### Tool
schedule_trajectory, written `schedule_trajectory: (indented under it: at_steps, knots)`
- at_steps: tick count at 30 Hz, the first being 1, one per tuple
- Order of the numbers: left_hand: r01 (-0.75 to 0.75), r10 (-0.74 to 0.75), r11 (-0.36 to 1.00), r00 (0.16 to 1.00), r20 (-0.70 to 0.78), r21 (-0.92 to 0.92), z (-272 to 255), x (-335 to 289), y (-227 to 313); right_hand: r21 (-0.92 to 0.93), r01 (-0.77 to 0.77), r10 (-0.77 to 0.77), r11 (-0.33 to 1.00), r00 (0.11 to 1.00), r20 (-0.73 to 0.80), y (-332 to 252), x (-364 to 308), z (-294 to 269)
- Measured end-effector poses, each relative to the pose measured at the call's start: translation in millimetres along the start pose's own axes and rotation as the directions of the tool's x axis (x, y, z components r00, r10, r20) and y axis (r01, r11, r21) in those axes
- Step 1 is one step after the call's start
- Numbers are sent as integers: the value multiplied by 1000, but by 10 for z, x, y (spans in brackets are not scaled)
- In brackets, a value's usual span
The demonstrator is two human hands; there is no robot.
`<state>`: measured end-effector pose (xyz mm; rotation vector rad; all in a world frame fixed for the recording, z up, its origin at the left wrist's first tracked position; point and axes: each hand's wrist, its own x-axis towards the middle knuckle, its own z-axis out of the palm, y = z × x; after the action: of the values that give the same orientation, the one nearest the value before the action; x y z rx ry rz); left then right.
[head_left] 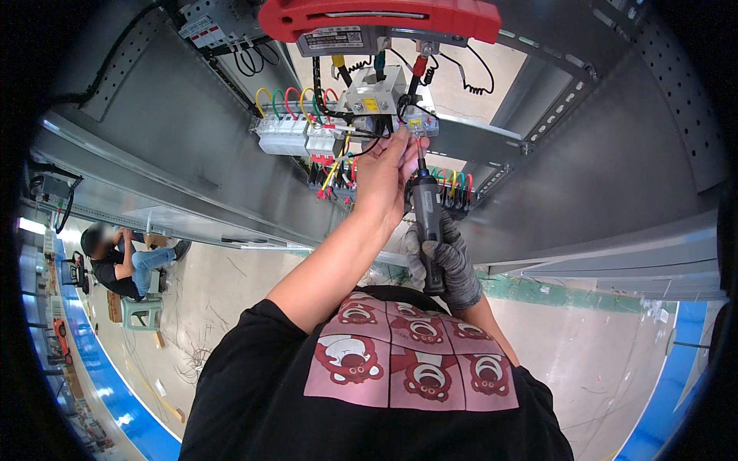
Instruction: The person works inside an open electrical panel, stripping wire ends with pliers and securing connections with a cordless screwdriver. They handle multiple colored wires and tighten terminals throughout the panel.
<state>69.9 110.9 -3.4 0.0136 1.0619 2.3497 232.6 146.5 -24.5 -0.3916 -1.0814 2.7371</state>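
My right hand (459,265), in a grey knit glove, grips a dark cordless screwdriver (427,211) around its body. The screwdriver points up, with its bit at a small clear-covered terminal part (420,123) below a grey metal box-shaped component (377,94). My bare left hand (382,173) reaches to the same spot, fingertips pinched beside the bit. What they hold is hidden. Black wires (367,132) run close past the fingers. Left of them sits a row of white circuit breakers (284,137) with yellow, green and red wires looping on top.
A large red-handled switch (377,19) hangs overhead. Grey cabinet panels (569,184) enclose both sides, with a crossbar (480,142) behind my hands. More coloured wires (455,184) lie below. At far left a person (127,261) sits on a green stool (141,313). Wire scraps litter the floor.
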Motion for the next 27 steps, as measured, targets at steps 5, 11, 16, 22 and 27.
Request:
schedule_trajectory:
  at_steps: [5,11,16,22,27]
  knots:
    - [-78,78,987,997,7,143,-32,-5,6,58,-4,2,998,999,40,-32,-15,38]
    - [-438,414,775,897,158,456,-123,-98,-61,91,-6,0,996,998,67,23,-13,-13]
    - [-473,495,784,867,56,402,42,7,-91,-16,-17,17,1000,999,33,80,24,-69]
    - [-596,661,531,736,146,602,-86,177,42,-6,61,-61,998,998,28,196,90,-159]
    - [-623,742,298,628,236,723,-93,208,104,9,0,-1,1000,997,82,125,67,-189]
